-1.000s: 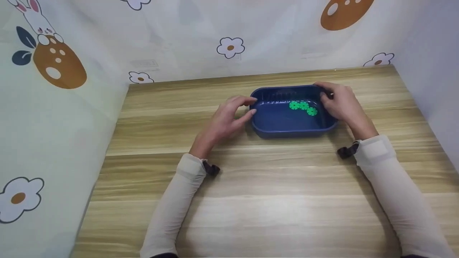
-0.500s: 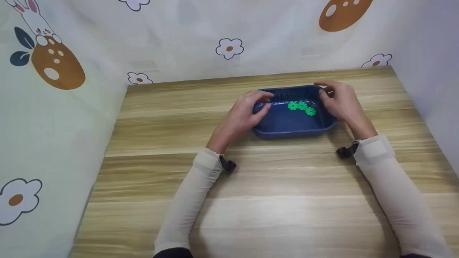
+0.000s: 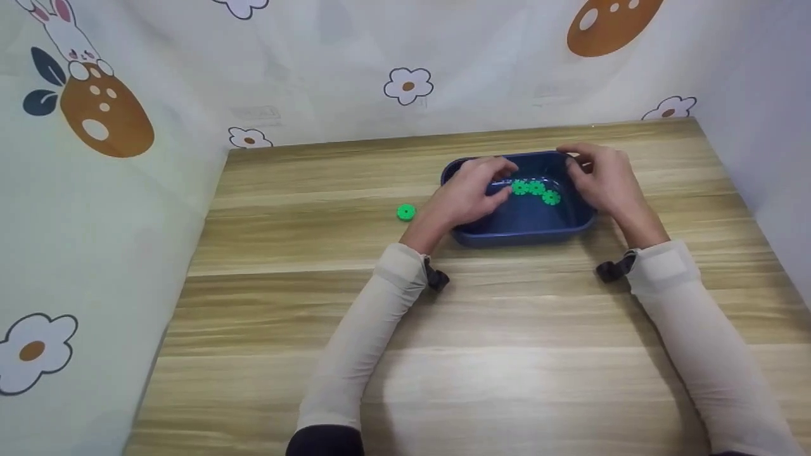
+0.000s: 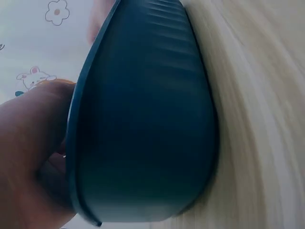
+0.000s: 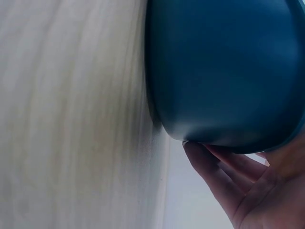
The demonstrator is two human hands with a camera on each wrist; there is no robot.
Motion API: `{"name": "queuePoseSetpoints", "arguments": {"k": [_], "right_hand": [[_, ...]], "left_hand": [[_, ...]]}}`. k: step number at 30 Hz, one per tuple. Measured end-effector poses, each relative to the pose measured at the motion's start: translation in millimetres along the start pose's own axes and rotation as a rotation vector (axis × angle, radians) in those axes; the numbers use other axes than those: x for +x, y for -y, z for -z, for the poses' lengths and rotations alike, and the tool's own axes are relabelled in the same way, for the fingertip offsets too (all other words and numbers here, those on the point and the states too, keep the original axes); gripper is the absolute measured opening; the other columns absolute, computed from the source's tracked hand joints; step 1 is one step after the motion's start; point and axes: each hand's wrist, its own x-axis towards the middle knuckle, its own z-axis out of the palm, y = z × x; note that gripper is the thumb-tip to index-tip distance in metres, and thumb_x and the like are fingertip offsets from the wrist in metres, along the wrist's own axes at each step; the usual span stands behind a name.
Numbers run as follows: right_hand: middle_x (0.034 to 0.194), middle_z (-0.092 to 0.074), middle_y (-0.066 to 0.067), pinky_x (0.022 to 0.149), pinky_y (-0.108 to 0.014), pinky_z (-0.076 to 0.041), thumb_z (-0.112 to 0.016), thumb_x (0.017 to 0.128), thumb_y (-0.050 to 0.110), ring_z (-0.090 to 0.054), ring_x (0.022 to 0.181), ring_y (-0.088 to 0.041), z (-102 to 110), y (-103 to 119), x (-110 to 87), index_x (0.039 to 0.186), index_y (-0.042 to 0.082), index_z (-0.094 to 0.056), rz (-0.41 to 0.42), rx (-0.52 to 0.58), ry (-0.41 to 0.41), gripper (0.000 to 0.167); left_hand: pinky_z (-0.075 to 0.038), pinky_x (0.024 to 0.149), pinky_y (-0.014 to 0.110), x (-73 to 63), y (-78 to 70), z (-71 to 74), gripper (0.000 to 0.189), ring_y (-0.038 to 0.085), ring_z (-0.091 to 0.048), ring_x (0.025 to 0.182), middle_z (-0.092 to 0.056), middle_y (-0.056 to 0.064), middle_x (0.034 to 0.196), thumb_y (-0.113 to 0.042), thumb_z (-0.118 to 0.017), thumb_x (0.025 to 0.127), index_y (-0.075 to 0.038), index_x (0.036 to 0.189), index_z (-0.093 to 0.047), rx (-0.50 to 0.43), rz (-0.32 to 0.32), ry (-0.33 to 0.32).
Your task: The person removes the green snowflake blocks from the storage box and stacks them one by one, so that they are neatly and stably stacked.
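A dark blue plastic basin (image 3: 519,239) stands on the wooden table. Inside it lie green notched snowflake discs (image 3: 551,197), three of them showing. Over the basin's left rim reaches my left hand (image 3: 469,190), thumb and fingers apart, with the fingertips close to the leftmost disc. Part of the basin's left side is hidden beneath this hand. My right hand (image 3: 605,180) grips the right end of the basin, thumb inside the rim; in the right wrist view its fingers (image 5: 214,179) lie against the outer wall. Another green disc (image 3: 406,212) rests on the table, left of my left hand.
A pale wall sheet (image 3: 329,82) printed with flowers and fruit stands behind the table and along its left. A plain pale wall (image 3: 754,114) bounds the right side. Dark wrist cameras (image 3: 437,278) stick out from both cuffs.
My left hand has moved right, from the basin's left rim to over its inside. The green disc on the table has come into view beside it. My right hand has stayed on the basin.
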Motion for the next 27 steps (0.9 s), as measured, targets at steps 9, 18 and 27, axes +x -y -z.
{"name": "queuePoseSetpoints", "arguments": {"k": [9, 18, 27], "right_hand": [[0.122, -0.078, -0.025, 0.090, -0.048, -0.062, -0.058, 0.106, 0.013, -0.078, 0.107, -0.041, 0.5, -0.6, -0.4, 0.140, 0.013, -0.074, 0.006, 0.009, 0.004, 0.037], [0.124, -0.078, -0.025, 0.094, -0.059, -0.059, -0.057, 0.107, 0.015, -0.077, 0.110, -0.042, -0.1, 0.0, -1.4, 0.141, 0.014, -0.073, 0.004, 0.008, 0.012, 0.037], [0.123, -0.078, -0.024, 0.092, -0.056, -0.059, -0.058, 0.108, 0.017, -0.076, 0.110, -0.041, 0.2, 0.3, -0.6, 0.142, 0.016, -0.073, -0.008, 0.007, 0.022, 0.037]], "left_hand": [[-0.046, 0.121, 0.026, 25.5, -2.5, -12.1, 0.042, 0.014, -0.060, 0.140, -0.067, 0.005, 0.150, -0.023, -0.067, 0.108, -0.010, 0.148, -0.063, 0.042, 0.060, 0.111], [-0.048, 0.118, 0.029, 40.1, 4.7, -25.9, 0.041, 0.018, -0.064, 0.133, -0.071, 0.008, 0.142, -0.018, -0.071, 0.104, -0.008, 0.144, -0.067, 0.070, 0.025, 0.130], [-0.050, 0.115, 0.030, 39.7, 5.9, -34.8, 0.039, 0.020, -0.064, 0.129, -0.070, 0.009, 0.137, -0.019, -0.070, 0.105, -0.009, 0.143, -0.068, 0.171, 0.020, 0.175]]}}
